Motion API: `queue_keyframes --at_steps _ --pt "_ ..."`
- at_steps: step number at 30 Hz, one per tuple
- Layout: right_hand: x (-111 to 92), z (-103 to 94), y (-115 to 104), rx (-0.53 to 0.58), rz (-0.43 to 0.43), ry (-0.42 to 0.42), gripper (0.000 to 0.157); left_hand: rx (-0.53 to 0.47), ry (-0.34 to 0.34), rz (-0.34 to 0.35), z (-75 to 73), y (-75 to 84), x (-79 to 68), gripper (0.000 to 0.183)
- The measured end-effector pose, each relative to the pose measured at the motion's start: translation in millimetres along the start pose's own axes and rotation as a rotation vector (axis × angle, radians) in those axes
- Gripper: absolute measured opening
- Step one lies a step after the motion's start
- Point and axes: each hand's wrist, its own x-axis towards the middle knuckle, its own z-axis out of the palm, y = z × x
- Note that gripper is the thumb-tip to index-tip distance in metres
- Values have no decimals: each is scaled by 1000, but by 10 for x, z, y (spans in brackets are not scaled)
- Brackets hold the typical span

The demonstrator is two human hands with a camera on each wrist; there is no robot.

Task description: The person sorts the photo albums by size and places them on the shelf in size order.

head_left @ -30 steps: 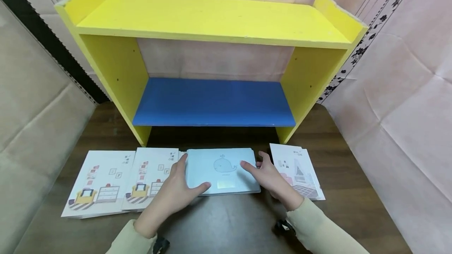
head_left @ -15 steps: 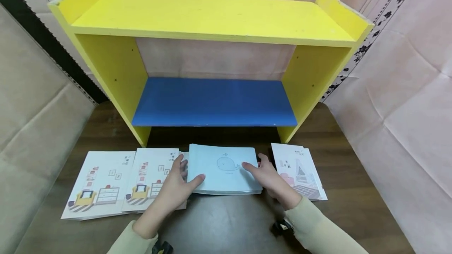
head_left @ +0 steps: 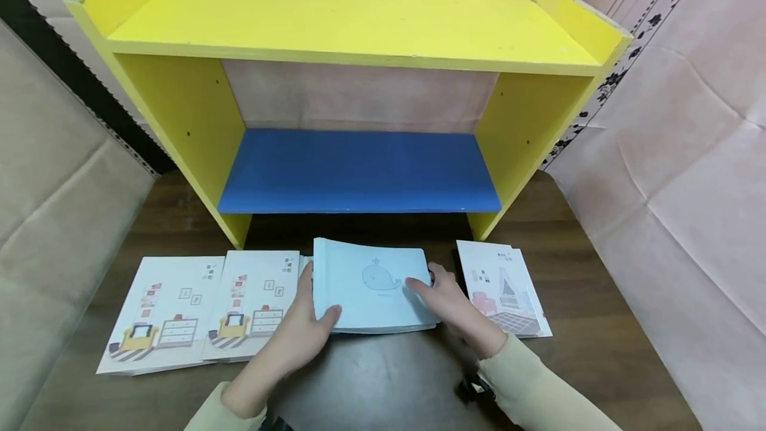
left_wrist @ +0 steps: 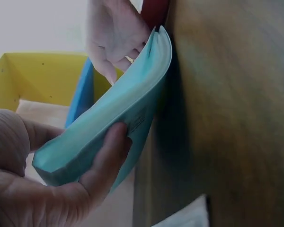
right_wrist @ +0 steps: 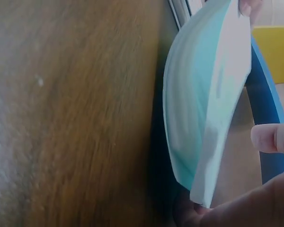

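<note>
A light blue book [head_left: 359, 301] with a whale drawn on its cover is at the front middle of the table. My left hand [head_left: 293, 334] grips its left end, thumb on the cover and fingers behind, as the left wrist view shows. That end is raised and the book bows. At the opposite end, my right hand [head_left: 449, 301] touches the edge with its fingers. Its thumb [right_wrist: 267, 137] stands apart from the cover in the right wrist view. Layers of the book [right_wrist: 184, 94] spread apart there; whether it is one book or more I cannot tell.
White books [head_left: 161, 311] with furniture drawings lie overlapped at the left, beside my left hand. More white books [head_left: 503, 291] lie at the right. Behind stands a yellow shelf unit [head_left: 359, 18] with a blue lower board [head_left: 359, 171]. Cloth-covered walls rise on both sides.
My left hand has taken hold of the blue book's left end and lifted it, so the cover now bows. My right hand has stayed near the right edge. The view has shifted slightly.
</note>
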Motion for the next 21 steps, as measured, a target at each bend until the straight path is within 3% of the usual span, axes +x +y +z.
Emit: queue_keyframes --at_steps 6,16,21 --pt "-57 -16 -34 84 -62 -17 74 -64 32 90 -118 132 -62 81" --pt "-113 -54 -7 277 -188 -112 73 -220 203 311 -205 263 -156 72" --pt "-164 -76 -8 262 -313 -152 52 -356 249 453 -271 306 -177 70"
